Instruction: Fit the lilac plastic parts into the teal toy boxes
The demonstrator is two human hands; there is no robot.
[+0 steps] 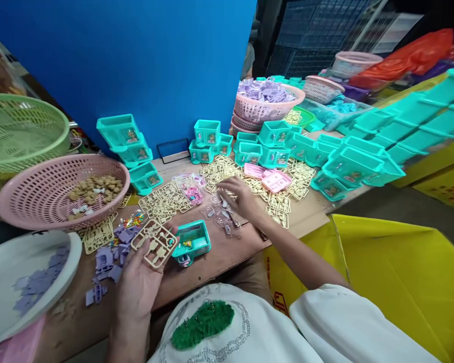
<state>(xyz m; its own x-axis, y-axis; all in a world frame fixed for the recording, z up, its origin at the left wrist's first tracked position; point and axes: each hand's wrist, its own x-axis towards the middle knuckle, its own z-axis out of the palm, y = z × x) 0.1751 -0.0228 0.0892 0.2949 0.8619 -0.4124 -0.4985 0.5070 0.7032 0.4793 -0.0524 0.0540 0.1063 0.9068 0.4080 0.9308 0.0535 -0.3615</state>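
My left hand (138,285) holds a cream plastic parts frame (155,243) between thumb and fingers, just above the table's near edge. A small teal toy box (192,242) lies right beside it. My right hand (239,198) reaches over a cluster of small clear packets (222,218), fingers curled down onto them; what they grip is hidden. A pile of cream parts frames (162,201) and pink trays (271,179) lie around that hand.
A pink basket of tan pieces (56,191) and a green basket (18,128) stand left. A white plate (30,282) holds purple parts (108,259) nearby. Teal boxes (272,141) line the back before a blue panel (136,60). A yellow bin (393,272) stands right.
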